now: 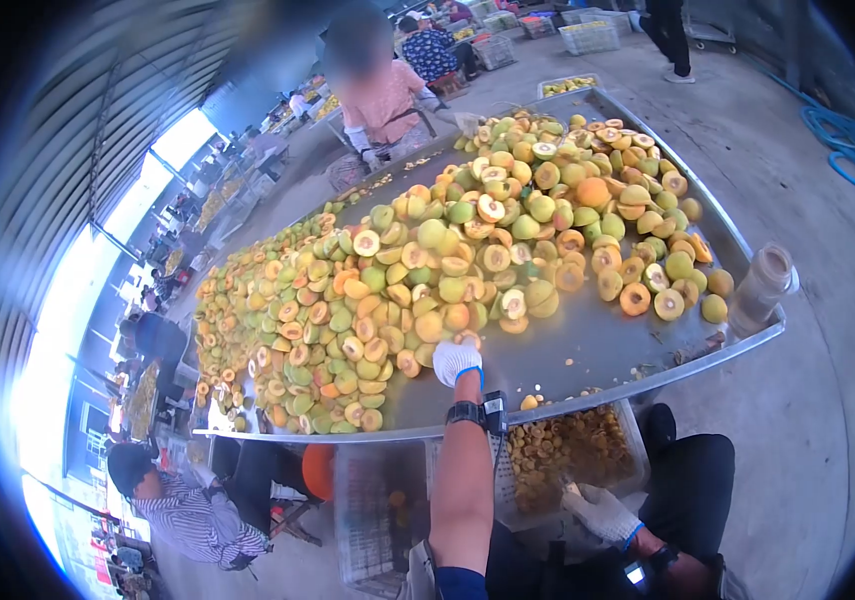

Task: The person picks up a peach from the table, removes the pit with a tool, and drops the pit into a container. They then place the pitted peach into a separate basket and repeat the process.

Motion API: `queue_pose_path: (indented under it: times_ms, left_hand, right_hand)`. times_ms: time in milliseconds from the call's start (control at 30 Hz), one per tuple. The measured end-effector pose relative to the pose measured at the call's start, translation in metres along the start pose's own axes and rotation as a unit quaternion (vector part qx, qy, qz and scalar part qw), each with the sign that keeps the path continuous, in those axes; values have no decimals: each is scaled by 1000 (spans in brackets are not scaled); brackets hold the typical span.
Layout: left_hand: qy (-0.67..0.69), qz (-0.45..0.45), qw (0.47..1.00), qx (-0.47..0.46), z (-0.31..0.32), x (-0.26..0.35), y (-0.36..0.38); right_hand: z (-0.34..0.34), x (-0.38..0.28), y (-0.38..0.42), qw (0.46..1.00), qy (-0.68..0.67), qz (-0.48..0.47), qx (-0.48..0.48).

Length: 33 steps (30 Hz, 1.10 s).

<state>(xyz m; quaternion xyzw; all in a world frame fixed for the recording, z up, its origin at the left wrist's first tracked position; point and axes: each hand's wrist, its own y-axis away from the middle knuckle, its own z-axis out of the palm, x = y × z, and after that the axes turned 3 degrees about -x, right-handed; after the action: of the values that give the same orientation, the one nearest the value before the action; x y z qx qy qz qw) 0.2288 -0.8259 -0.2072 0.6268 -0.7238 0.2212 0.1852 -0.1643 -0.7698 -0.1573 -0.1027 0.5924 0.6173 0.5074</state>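
Left hand (459, 364): dressed in a white fabric glove (454, 358), its cuff trimmed with a blue edge.
Right hand (600, 512): in a matching white glove (610, 520), also finished in blue at the cuff.
Left wrist: fitted with a broad black strap (466, 412) and a dark, boxy device (495, 411) at its side.
Right wrist: banded in dark material (664, 556), near a small device (636, 573) with a bright, bluish-white face.
Left sleeve (461, 583): navy blue, ending above a bare forearm.
Legs: clothed in plain black trousers (693, 490); fine detail is lost in shadow.
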Motion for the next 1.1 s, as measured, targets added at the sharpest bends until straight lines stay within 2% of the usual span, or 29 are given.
queue_pose_path:
  times_ms: [33, 67, 133, 200, 233, 267, 333, 367, 400, 433, 467, 500, 533, 567, 600, 667, 733, 800, 833, 867, 933, 967, 1033, 1100]
  left_hand:
    - [25, 3, 999, -37, -3, -3, -1]
    - [26, 2, 999, -35, -6, -7, 0]
    - [64, 101, 991, -58, -14, -16, 6]
    - [90, 102, 988, -78, -31, -20, 28]
    - [250, 53, 953, -163, -50, -17, 46]
    - [400, 0, 883, -245, -69, -12, 65]
    - [499, -38, 814, -294, -99, -12, 107]
    - [533, -9, 779, -329, -108, -23, 125]
    - [530, -14, 778, -337, -116, -32, 142]
    - [586, -35, 712, -384, -124, -41, 160]
    - [636, -58, 640, -427, -131, -47, 175]
    - [633, -63, 639, -432, -135, -52, 190]
    - [664, -83, 610, -425, -138, -55, 206]
    - [694, -102, 578, -416, -143, -54, 221]
    - [693, -106, 576, -420, -149, -51, 233]
    - [703, -149, 552, -422, -159, -43, 251]
    - [687, -143, 561, -439, -155, -43, 257]
    - [730, -179, 498, -433, -153, -42, 264]
    - [718, -176, 526, -421, -153, -40, 269]
    - [716, -178, 525, -425, -152, -39, 272]
    - [707, -144, 560, -407, -149, -37, 276]
    - [707, -144, 559, -409, -148, -35, 278]
    - [690, -121, 602, -382, -148, -32, 280]
    - [698, -141, 595, -373, -143, -34, 279]
  right_hand:
    - [1, 3, -1, 1000, 0, 4, 3]
    - [3, 6, -2, 1000, -1, 8, 7]
    - [4, 12, -4, 1000, 16, -11, 8]
    - [5, 18, -4, 999, 27, -26, 15]
    - [3, 19, -4, 998, 12, -52, 13]
    - [0, 18, 0, 997, -4, -79, 13]
    - [1, -5, 18, 994, 16, -111, 21]
    - [1, -14, 24, 993, 27, -115, 30]
    - [3, -22, 31, 991, 39, -120, 37]
    - [6, -31, 36, 992, 35, -115, 41]
    - [10, -39, 42, 985, 72, -149, 41]
    - [14, -42, 46, 976, 109, -182, 41]
    - [18, -38, 45, 977, 106, -177, 44]
    - [23, -37, 42, 967, 118, -218, 51]
    - [27, -38, 41, 955, 132, -260, 59]
    - [31, -39, 47, 961, 133, -232, 62]
    - [31, -35, 44, 939, 230, -232, 107]
    - [30, -28, 42, 935, 223, -249, 122]
    - [30, -29, 42, 921, 253, -257, 145]
    - [31, -30, 43, 907, 282, -264, 168]
    - [32, -33, 45, 904, 291, -256, 179]
    - [32, -34, 46, 901, 301, -249, 187]
    - [31, -34, 46, 901, 303, -250, 184]
    - [31, -30, 42, 901, 305, -251, 179]
